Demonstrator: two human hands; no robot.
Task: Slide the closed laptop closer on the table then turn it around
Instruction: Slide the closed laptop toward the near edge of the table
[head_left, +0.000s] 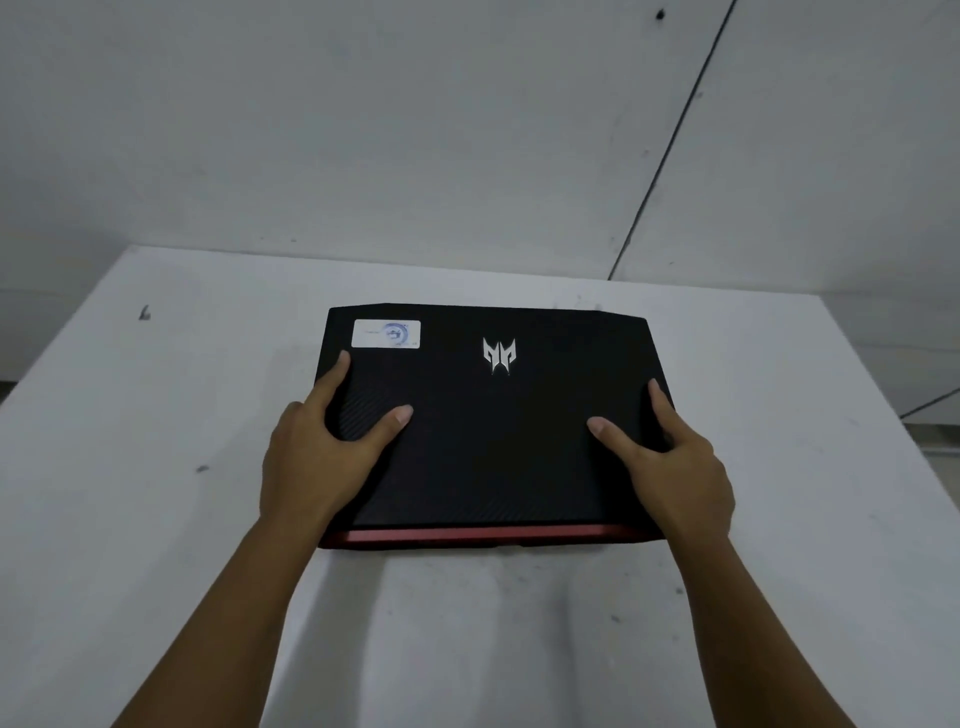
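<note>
The left hand (317, 457) covers the laptop (493, 441) at its left edge, and its lower fingers are out of sight past that edge. The right hand (670, 462) hides the right edge the same way, with only its thumb and one finger showing on the lid. Both forearms are cut off by the bottom of the picture. The print on the white sticker (386, 333) is too small and blurred to read. The table (156, 519) runs out of view at the left, right and bottom. The laptop's far side and its underside cannot be seen.
</note>
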